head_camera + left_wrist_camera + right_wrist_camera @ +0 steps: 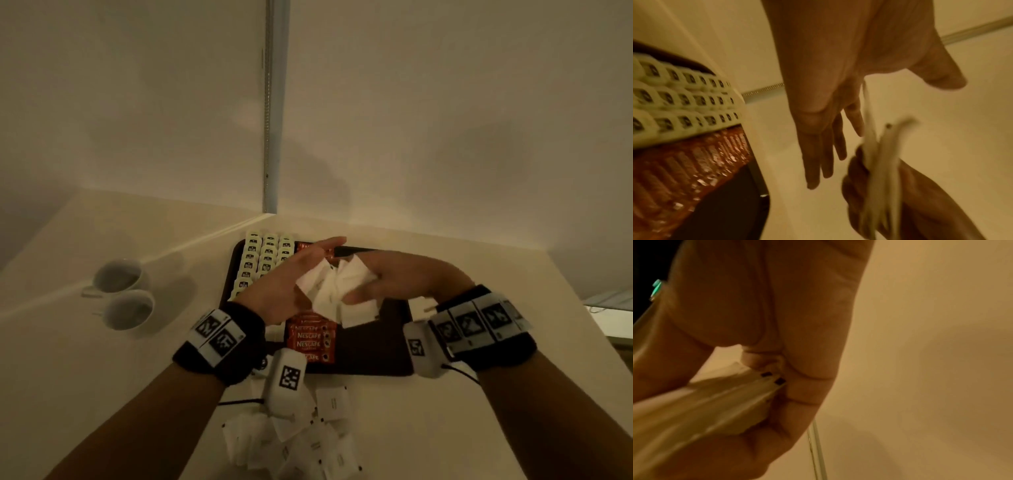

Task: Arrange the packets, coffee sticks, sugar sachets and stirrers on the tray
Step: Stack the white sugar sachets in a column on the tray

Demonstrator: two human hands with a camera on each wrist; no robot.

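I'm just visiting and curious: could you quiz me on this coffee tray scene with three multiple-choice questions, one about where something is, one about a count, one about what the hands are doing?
1. Where are the cups?
A. On the tray
B. On the counter left of the tray
C. In the right hand

2. How many cups are there?
A. Two
B. Four
C. Six

3. What is the right hand doing?
A. Resting flat and empty
B. Holding a cup
C. Gripping white sachets

Answers:
B: the cups stand on the counter, left of the tray.
A: only two cups show.
C: the right hand curls round a bunch of white sachets, while the left hand lies straight-fingered against them.
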